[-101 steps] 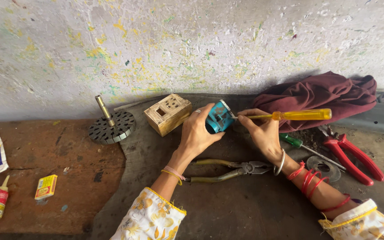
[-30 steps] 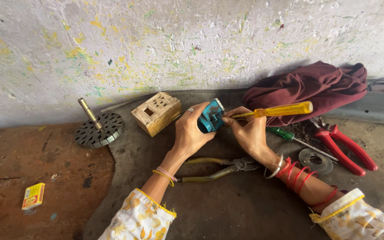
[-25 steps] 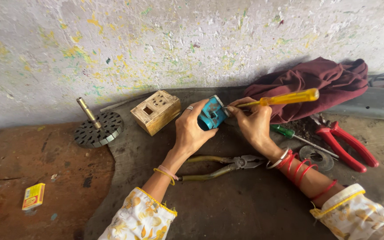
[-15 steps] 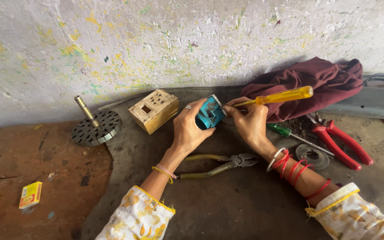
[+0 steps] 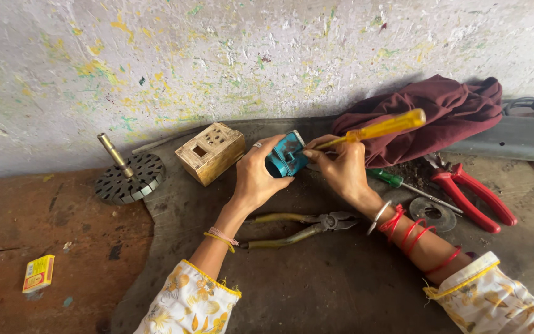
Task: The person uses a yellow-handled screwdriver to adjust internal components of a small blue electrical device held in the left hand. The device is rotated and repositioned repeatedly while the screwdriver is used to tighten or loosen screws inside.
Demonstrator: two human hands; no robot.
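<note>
Blue part (image 5: 284, 158) sits gripped in my left hand (image 5: 256, 179), over a dark mat (image 5: 316, 278) by the speckled wall (image 5: 217, 55); my right hand (image 5: 341, 170) grips the yellow screwdriver (image 5: 375, 128) beside it.

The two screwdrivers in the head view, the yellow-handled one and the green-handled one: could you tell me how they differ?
The yellow-handled screwdriver is held in the right hand, tip against the blue part that the left hand grips; the green-handled screwdriver lies untouched on the dark mat. The yellow one slants up off the surface; the green one lies flat. The yellow handle looks longer and thicker. Both have translucent plastic handles.
</note>
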